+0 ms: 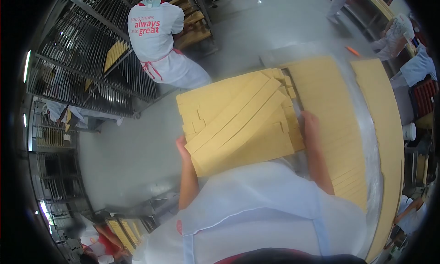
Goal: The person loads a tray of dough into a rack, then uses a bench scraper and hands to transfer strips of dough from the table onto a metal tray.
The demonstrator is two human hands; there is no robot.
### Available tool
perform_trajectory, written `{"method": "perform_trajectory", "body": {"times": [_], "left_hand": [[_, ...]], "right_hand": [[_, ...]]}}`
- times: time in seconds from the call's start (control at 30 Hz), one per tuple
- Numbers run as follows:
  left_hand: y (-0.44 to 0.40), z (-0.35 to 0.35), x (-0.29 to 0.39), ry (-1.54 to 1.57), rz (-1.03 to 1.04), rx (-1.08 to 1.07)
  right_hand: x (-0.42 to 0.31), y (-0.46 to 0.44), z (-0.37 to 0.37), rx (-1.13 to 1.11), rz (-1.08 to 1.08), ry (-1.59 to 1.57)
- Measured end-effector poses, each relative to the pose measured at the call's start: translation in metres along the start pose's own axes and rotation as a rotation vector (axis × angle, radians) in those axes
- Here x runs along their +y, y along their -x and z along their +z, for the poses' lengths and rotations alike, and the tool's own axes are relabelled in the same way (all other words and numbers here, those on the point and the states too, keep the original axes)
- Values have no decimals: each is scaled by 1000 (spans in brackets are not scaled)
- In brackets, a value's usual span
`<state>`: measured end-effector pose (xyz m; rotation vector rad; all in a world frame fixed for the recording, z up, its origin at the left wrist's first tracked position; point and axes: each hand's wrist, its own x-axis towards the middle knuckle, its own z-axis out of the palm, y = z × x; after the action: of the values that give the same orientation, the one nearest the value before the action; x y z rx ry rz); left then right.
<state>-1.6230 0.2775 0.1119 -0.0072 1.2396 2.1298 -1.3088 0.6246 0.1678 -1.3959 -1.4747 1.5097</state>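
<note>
A stack of flat yellow sheets and long cut strips, like dough or sponge cake, lies in front of my body on a tray. Only the tray's dark metal edge shows at the right. My left hand grips the left side of the load, its fingers mostly hidden beneath. At the opposite side, my right hand closes round the tray's edge. Some strips lie slantwise over the sheets, and short cut pieces overlap along the right side.
To my right runs a table with a long yellow sheet, and a second sheet beyond a metal strip. A person in white stands ahead beside tall tray racks. Other people work at the right and lower left. An orange object lies beyond the table.
</note>
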Motion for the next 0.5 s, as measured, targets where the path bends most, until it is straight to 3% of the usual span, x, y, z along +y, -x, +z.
{"method": "perform_trajectory", "body": {"times": [0.23,0.37,0.5], "left_hand": [[-29,-21,30,-20,-13,-43],[-35,-20,43,-40,-27,-23],[-46,-17,49,-4,-59,8]], "right_hand": [[-17,21,32,-16,75,87],[-14,29,55,82,-80,-25],[-17,26,65,88,-97,-14]]}}
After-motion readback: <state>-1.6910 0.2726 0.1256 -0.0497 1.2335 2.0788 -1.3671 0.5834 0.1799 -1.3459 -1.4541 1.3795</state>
